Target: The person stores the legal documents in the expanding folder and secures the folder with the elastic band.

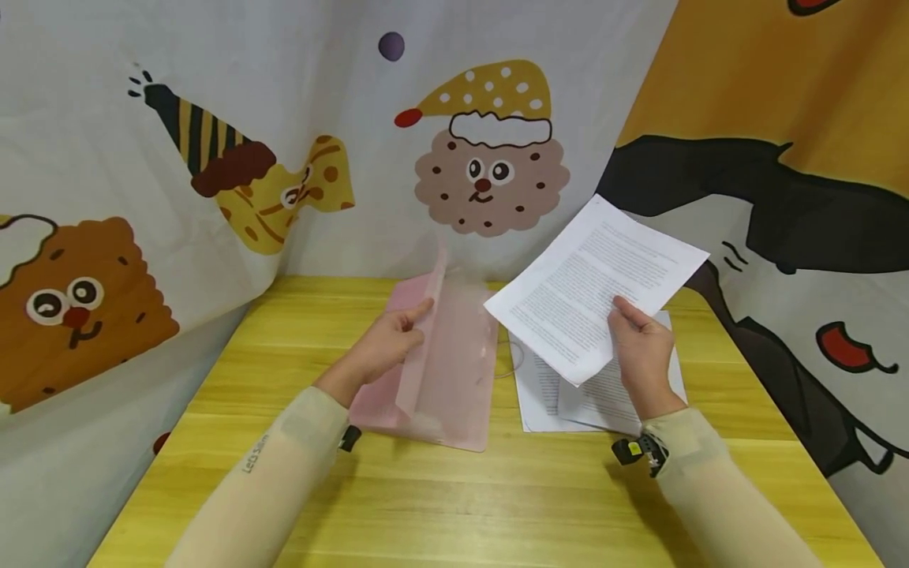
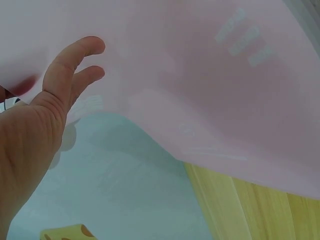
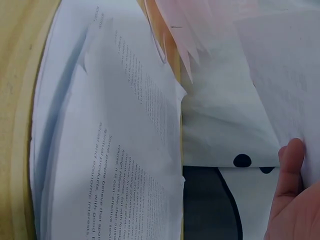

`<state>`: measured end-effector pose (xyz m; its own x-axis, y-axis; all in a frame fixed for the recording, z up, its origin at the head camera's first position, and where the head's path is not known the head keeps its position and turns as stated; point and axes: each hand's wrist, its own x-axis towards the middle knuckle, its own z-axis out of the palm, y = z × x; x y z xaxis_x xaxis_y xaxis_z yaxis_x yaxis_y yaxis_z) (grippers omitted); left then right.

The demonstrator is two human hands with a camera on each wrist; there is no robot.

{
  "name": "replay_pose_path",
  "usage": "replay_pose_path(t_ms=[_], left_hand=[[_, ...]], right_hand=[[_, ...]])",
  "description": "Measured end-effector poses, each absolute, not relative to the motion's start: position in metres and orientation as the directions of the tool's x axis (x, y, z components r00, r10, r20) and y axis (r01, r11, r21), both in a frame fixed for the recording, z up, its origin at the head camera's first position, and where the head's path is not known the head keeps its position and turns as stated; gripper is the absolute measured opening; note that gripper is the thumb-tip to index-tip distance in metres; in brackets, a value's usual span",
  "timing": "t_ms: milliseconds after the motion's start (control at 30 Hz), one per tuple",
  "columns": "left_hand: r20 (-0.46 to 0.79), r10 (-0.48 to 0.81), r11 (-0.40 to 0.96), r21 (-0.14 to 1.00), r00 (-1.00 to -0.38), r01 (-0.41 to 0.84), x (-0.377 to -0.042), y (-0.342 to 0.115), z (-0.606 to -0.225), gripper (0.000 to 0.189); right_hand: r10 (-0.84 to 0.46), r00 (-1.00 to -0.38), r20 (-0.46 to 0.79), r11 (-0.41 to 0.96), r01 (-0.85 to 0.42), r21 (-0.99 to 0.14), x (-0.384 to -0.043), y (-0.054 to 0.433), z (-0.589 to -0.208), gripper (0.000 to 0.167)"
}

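Note:
A pink translucent plastic folder (image 1: 465,371) lies spread on the table, left of centre. My left hand (image 1: 387,343) pinches one raised pink leaf of it between thumb and fingers. In the left wrist view, two fingertips of that hand (image 2: 67,75) show against the pink plastic (image 2: 165,65). Tilted in the air to the right is a printed sheet of paper (image 1: 589,284), gripped near its lower right edge by my right hand (image 1: 642,355). Beneath it, more printed papers (image 1: 596,410) rest on the table in an uneven pile, partly covered by the hand and sheet.
A thin cord loop (image 1: 521,359) sticks out between the folder and the papers. The yellow wood-grain table (image 1: 454,505) runs up to a cartoon-printed cloth (image 1: 341,95) hanging at the back and sides.

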<state>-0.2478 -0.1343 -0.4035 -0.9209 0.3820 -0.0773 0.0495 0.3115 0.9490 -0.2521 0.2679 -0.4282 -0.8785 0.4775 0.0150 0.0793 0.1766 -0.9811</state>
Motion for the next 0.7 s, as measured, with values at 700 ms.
replay_pose_path(t_ms=[700], left_hand=[[-0.071,0.378,0.298,0.953,-0.923,0.048,-0.25,-0.136,-0.407,0.065]], right_hand=[[0.32,-0.946,0.052,0.325,0.058,-0.944,-0.233,0.243,-0.446,0.04]])
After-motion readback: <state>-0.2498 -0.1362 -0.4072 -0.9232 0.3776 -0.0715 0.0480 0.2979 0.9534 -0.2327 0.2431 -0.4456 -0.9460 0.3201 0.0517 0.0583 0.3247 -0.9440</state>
